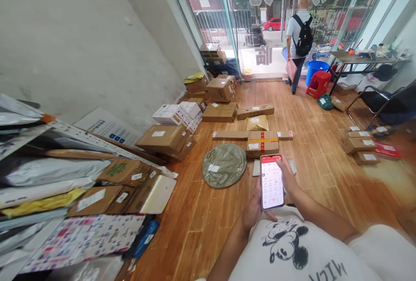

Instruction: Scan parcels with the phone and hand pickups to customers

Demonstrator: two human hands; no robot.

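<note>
A smartphone (pixel 272 185) with a lit screen of small red and white icons is held upright in front of my white shirt. My left hand (pixel 253 206) is closed round its lower left side, with a fingertip showing below the bottom edge. On the other side my right hand (pixel 287 174) grips the upper right edge, the thumb over the top of the screen; its other fingers are hidden behind the phone. Just beyond lie a taped cardboard box (pixel 262 142) and a round olive-green package (pixel 224 166) on the wooden floor.
Stacked cartons (pixel 165 138) line the left wall, and a shelf (pixel 107 142) of parcels stands at near left. Small boxes (pixel 360 144) lie at right by a black chair (pixel 386 103). A person (pixel 300 42) with a backpack stands at the glass door, near a red stool (pixel 319 83).
</note>
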